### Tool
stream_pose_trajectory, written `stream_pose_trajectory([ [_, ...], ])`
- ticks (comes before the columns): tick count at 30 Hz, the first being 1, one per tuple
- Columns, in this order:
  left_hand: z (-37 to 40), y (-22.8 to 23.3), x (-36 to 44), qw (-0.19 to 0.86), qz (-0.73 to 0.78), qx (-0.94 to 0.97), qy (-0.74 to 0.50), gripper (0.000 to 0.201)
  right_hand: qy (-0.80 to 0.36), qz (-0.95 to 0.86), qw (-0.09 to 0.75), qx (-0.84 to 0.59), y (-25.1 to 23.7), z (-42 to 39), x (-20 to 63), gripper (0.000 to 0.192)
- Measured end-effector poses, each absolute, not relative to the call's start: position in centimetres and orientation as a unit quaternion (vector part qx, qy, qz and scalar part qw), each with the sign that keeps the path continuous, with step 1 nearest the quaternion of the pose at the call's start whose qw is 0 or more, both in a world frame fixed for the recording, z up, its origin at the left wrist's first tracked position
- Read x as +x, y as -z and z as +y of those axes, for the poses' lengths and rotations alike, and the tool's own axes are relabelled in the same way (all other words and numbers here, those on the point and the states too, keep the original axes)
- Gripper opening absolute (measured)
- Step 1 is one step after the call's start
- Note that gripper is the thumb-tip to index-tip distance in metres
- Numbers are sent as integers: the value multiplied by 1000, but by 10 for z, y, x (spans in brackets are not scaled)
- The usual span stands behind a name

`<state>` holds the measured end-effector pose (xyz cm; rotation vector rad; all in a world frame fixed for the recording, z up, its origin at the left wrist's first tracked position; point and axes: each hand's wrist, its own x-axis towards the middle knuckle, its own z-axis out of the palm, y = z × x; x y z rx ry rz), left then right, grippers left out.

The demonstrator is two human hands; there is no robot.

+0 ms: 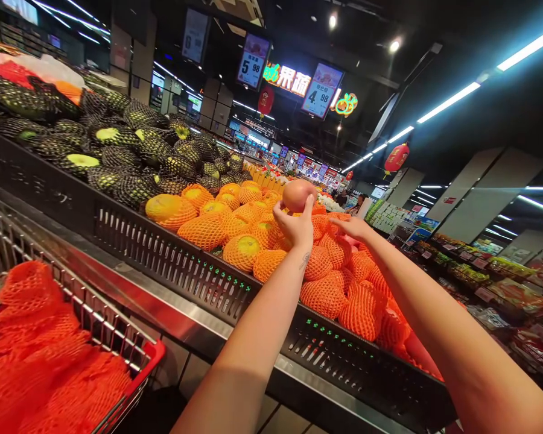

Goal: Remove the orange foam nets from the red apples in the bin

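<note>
My left hand (295, 226) holds up a bare pinkish-orange round fruit (297, 194) above the display, fingers wrapped around its underside. My right hand (353, 227) lies flat, palm down, on the pile of fruits in orange foam net sleeves (339, 289), fingers stretched toward the left hand. Both arms reach over the black slotted display bin (194, 271). Yellow fruits in orange netting (235, 232) fill the middle of the bin.
Dark green fruits in black netting (117, 157) fill the bin's left part. A red-rimmed wire shopping cart (95, 325) at lower left holds loose orange net sleeves (40, 355). Price signs (321, 90) hang overhead. Shelves of packaged goods (502, 283) run along the right.
</note>
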<state>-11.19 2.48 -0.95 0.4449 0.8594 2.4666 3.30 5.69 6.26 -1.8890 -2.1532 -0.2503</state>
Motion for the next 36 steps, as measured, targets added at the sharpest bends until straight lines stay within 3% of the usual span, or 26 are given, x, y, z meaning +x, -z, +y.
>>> stream_pose_trajectory([
  [3,22,9,-111,253,332,165,-894,66,115,-705,204,-669,-57,61,25,67],
  [6,21,8,-112,244,338,167,-894,66,90,-784,247,-562,-46,63,16,66],
  [10,20,9,-112,239,351,166,-890,65,104,-787,289,-535,-47,65,23,38],
  [16,22,12,-111,259,352,213,-874,64,173,-592,505,-603,-74,55,106,23],
  [21,23,13,-108,226,367,276,-859,56,25,-508,696,-507,-56,38,174,20],
  [28,10,13,-104,124,363,496,-779,45,-156,-514,738,-409,-34,7,190,50],
  [32,-5,14,-87,23,305,759,-575,57,-264,-543,703,-375,-43,-12,198,64],
  [36,-19,17,-64,-37,215,891,-398,64,-218,-504,701,-456,-37,-12,205,61],
])
